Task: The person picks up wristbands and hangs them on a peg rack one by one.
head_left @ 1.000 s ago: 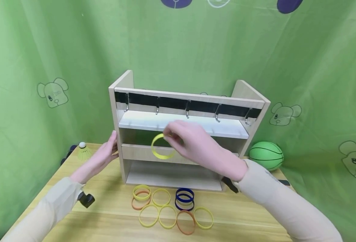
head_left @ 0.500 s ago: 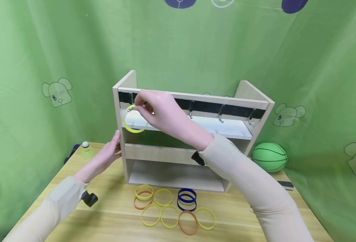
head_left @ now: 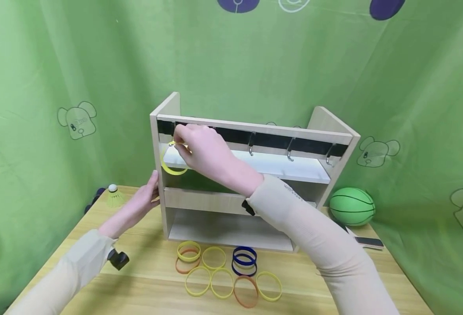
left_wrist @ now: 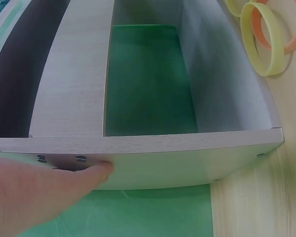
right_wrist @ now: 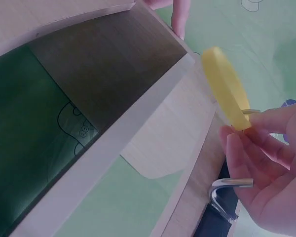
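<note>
My right hand (head_left: 209,153) pinches a yellow silicone wristband (head_left: 171,171) at the leftmost hook of a small wooden shelf (head_left: 204,200). In the right wrist view, the wristband (right_wrist: 224,89) hangs between thumb and fingers, and a metal hook tip shows right at its edge; whether the band is threaded over it I cannot tell. A second hook (right_wrist: 227,183) lies close beside those fingers. My left hand (head_left: 140,202) rests against the outside of the shelf's left panel, its thumb (left_wrist: 96,173) extended along the board in the left wrist view.
Several yellow wristbands (head_left: 198,294), orange wristbands (head_left: 246,306) and blue wristbands (head_left: 245,248) lie before the shelf. More hooks (head_left: 290,151) line the black strip. A shuttlecock (head_left: 114,199) stands left; a green ball (head_left: 351,206) and a phone (head_left: 369,241) lie right.
My right hand has carried the yellow wristband up and left from the shelf's middle to the leftmost hook, then dipped slightly. The left hand has stayed on the side panel.
</note>
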A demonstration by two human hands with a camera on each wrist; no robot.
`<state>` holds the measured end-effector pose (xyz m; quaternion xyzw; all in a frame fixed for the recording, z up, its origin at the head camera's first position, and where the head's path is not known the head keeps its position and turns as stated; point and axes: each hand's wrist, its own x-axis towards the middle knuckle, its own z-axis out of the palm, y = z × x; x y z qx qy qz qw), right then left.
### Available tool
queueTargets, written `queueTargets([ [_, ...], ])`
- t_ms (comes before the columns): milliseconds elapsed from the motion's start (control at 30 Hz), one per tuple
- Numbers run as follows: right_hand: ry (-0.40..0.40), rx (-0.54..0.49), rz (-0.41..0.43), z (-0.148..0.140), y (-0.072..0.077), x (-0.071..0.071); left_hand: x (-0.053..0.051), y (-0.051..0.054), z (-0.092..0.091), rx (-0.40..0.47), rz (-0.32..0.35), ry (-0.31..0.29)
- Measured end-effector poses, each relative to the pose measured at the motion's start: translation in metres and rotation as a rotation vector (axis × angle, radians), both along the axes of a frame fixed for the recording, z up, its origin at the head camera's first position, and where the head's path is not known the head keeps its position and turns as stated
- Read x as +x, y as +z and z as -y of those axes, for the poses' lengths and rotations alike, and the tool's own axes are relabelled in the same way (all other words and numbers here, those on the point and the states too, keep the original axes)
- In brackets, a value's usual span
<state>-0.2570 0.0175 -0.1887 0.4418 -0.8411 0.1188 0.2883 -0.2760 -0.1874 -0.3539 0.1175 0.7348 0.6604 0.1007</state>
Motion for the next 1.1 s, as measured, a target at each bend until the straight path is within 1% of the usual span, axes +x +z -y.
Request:
queueTargets([
  [67,-0.007,-0.003,-0.016,-0.003,-0.001,0.002,0.000,0.000,-0.001,-0.001,0.000,0.001],
  [133,0.003,-0.012,-0.036,-0.008,-0.003,0.007,0.000,0.000,-0.001,-0.005,0.003,0.001],
  [233,0.046,-0.037,-0.069,-0.020,-0.010,0.020,-0.001,-0.002,-0.001,-0.020,0.000,0.003],
  [333,0.097,-0.066,-0.094,-0.036,-0.023,0.036,-0.001,-0.003,0.000,-0.024,-0.006,0.005],
  [433,0.120,-0.091,-0.091,-0.056,-0.042,0.050,-0.001,-0.003,0.001,-0.019,-0.011,-0.002],
  [500,0.117,-0.101,-0.054,-0.073,-0.059,0.055,-0.001,-0.003,0.002,-0.018,-0.013,-0.005],
  [567,0.087,-0.104,0.000,-0.090,-0.081,0.057,-0.001,-0.003,0.002,-0.020,-0.015,-0.008],
  [633,0.034,-0.103,0.081,-0.107,-0.105,0.056,0.000,-0.002,0.003,-0.023,-0.018,-0.007],
  [767,-0.084,-0.083,0.271,-0.140,-0.161,0.052,0.000,-0.002,0.005,-0.021,-0.019,-0.009],
  [833,-0.127,-0.073,0.348,-0.156,-0.188,0.051,0.001,-0.002,0.004,-0.018,-0.015,-0.010],
  [900,-0.163,-0.057,0.423,-0.171,-0.211,0.051,0.001,-0.001,0.003,-0.017,-0.013,-0.008],
  [1000,-0.202,-0.025,0.489,-0.190,-0.236,0.051,0.001,-0.001,0.002,-0.016,-0.012,-0.004],
  [1100,-0.231,0.010,0.547,-0.206,-0.252,0.051,0.000,-0.002,0.001,-0.012,-0.012,-0.004],
])
